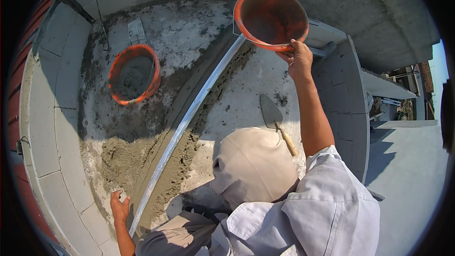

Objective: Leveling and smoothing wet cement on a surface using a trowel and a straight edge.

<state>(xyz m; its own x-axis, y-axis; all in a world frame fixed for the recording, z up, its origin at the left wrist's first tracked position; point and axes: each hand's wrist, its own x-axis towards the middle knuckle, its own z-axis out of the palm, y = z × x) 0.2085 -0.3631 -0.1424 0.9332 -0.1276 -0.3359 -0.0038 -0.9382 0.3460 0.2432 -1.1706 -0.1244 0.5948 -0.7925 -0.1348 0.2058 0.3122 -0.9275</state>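
Note:
My right arm reaches up and forward, and my right hand [298,59] grips the near rim of an orange bucket [239,12]. The bucket is tilted so that its dark, dirty inside shows, and a thin wire handle hangs along it. At the lower left, my left hand [120,206] is held with fingers apart, beside a long metal straightedge [182,125]. This straightedge runs diagonally along a band of wet mortar [123,159], its far end reaching up to the bucket. A pointed trowel [271,111] with a wooden handle lies on the floor below the bucket.
Another orange bucket [156,78], with grey mortar in it, stands on the stained concrete floor at the far left. Behind it lies a flat metal blade [136,32]. Pale block walls [43,132] curve round the left and far sides; a block wall [348,99] stands at right.

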